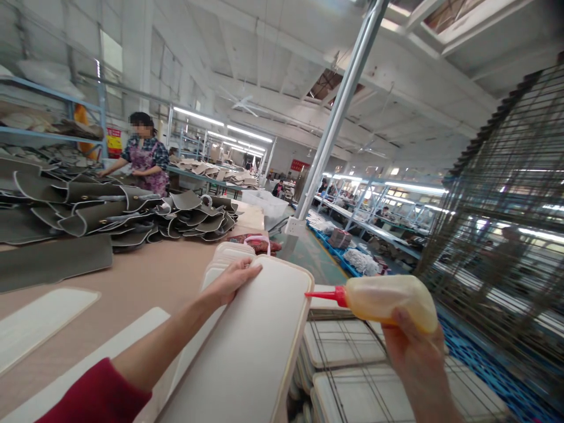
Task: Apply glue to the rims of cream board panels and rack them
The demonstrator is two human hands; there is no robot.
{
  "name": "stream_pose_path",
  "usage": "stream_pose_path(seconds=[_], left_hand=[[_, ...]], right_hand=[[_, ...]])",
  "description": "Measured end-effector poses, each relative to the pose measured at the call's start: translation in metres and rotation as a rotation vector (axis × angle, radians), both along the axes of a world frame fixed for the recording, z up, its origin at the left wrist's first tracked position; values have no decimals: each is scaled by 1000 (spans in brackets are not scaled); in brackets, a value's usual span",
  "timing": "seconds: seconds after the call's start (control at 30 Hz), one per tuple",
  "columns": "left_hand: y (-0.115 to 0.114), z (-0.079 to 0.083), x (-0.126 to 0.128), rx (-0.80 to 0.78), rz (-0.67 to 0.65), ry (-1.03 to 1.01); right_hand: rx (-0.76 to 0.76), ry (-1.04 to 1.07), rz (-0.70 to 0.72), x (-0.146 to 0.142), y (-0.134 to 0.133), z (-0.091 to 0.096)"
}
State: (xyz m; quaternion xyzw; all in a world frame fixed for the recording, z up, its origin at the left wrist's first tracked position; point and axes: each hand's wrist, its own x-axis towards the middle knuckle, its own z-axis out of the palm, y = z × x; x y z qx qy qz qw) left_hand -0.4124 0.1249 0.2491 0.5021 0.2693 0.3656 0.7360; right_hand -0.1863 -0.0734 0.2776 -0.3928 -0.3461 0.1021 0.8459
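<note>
My left hand (pixel 238 278) grips the upper left edge of a long white panel (pixel 259 329) with rounded corners and a tan border; the thumb lies on its face. In my right hand (pixel 412 343) is a translucent squeeze bottle (pixel 390 296) of yellowish liquid, tipped sideways. Its red nozzle (pixel 324 295) points left, with the tip at the panel's right border. Under and behind the held panel, more white panels (pixel 229 254) lie stacked on the table. Whether the nozzle is letting out liquid cannot be made out.
Dark grey sheets (pixel 110 214) with white edges are heaped on the brown table (pixel 145 267). Below my right hand, more panels (pixel 352 346) sit on a wire rack. A tall wire rack (pixel 506 164) rises at right. A person (pixel 147 155) works beyond the heap. A metal post (pixel 337 111) stands ahead.
</note>
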Motion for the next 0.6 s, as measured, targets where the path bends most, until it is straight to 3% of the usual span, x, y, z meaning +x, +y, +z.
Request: stream_pose_path(seconds=[0.07,0.23,0.47,0.6], left_hand=[[3,-2,0,13,-60,-4],[12,-8,3,-15,-63,-9],[27,-10,4,-45,-29,-24],[46,-15,3,-116,148,-64]], right_hand=[[-18,14,0,-1,-2,-1],[-57,70,10,0,-7,-12],[-244,110,232,-30,-17,-43],[-311,285,341,-36,-29,-53]])
